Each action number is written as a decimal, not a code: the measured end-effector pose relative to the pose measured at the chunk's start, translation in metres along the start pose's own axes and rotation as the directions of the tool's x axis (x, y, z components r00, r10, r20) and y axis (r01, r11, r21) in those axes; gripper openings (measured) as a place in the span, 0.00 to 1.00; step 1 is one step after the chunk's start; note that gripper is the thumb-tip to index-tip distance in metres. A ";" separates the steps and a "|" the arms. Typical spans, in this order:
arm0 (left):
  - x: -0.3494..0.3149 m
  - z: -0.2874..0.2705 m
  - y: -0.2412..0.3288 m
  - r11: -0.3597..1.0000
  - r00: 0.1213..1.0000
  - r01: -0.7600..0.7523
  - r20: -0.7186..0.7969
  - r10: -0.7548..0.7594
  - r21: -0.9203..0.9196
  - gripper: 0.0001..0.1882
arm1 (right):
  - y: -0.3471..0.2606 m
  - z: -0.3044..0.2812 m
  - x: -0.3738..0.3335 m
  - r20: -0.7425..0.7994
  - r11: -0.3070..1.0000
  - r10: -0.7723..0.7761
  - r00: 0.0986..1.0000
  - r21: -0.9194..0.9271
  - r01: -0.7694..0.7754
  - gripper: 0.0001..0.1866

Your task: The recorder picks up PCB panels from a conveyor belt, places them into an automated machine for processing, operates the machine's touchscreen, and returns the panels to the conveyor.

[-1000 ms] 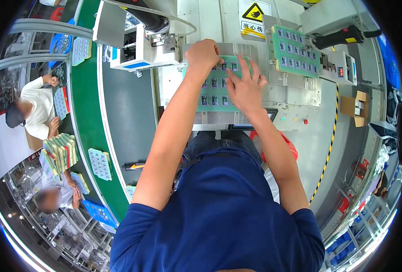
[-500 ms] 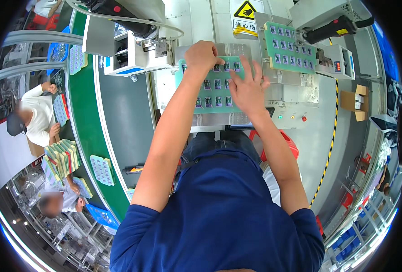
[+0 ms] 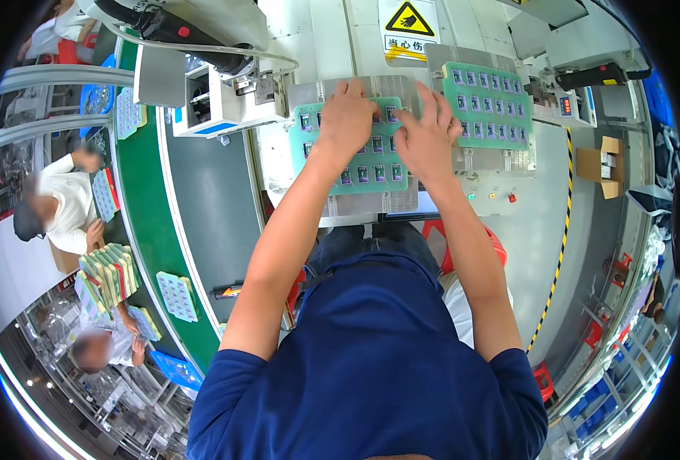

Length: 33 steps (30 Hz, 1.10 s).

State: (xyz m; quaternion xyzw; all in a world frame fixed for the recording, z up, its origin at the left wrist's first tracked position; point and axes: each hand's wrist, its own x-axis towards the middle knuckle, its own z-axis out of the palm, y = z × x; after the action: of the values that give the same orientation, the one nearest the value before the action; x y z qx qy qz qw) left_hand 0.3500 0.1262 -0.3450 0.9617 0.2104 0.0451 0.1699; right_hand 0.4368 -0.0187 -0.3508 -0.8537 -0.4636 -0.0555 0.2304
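A pale green tray (image 3: 386, 158) with rows of small dark parts lies before me on a metal plate. My left hand (image 3: 345, 121) rests over its upper middle, fingers bent and drawn together. What they grip, if anything, is hidden. Over the tray's upper right corner is my right hand (image 3: 429, 142), its fingers spread and thumb apart. Its index finger and thumb are close to the parts there. Both hands cover some of the parts. A second green tray (image 3: 493, 91), also filled with rows of parts, sits to the right on its own metal plate.
Machine heads with black cylinders (image 3: 202, 37) (image 3: 591, 75) stand left and right of the trays. A yellow warning sign (image 3: 409, 21) is at the back. Left runs a green conveyor (image 3: 144, 207) with more trays; two people sit beyond it. An open cardboard box (image 3: 614, 165) is far right.
The right tray has slid nearer to me, and the right machine's black cylinder has shifted right. My left hand has come slightly nearer over the tray; my right hand has moved slightly right.
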 end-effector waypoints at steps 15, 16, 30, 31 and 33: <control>0.003 -0.003 0.001 0.989 0.995 -0.089 0.065 0.082 0.117 0.06 | 0.006 -0.003 0.007 0.103 1.000 -0.012 0.995 0.017 0.011 0.14; 0.006 -0.002 0.000 0.989 0.994 -0.092 0.063 0.085 0.116 0.06 | 0.008 -0.004 0.007 0.081 1.000 0.031 0.996 -0.002 -0.031 0.15; 0.039 0.005 0.000 0.953 0.961 0.274 0.067 -0.267 -0.130 0.13 | 0.008 -0.004 -0.019 0.153 0.987 -0.080 0.985 -0.124 0.099 0.18; 0.036 0.005 0.000 0.953 0.962 0.274 0.064 -0.267 -0.130 0.13 | 0.011 -0.004 -0.022 0.155 0.995 -0.056 0.986 -0.078 0.069 0.19; 0.030 0.004 0.003 0.953 0.978 0.210 0.040 -0.206 -0.219 0.13 | 0.016 -0.009 -0.025 0.152 0.999 -0.032 0.988 -0.033 0.038 0.20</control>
State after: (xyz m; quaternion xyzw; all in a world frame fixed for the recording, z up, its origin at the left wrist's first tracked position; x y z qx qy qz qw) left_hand 0.3786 0.1352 -0.3473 0.9094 0.3027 0.0421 0.2820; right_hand 0.4372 -0.0492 -0.3555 -0.8512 -0.4936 -0.0030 0.1782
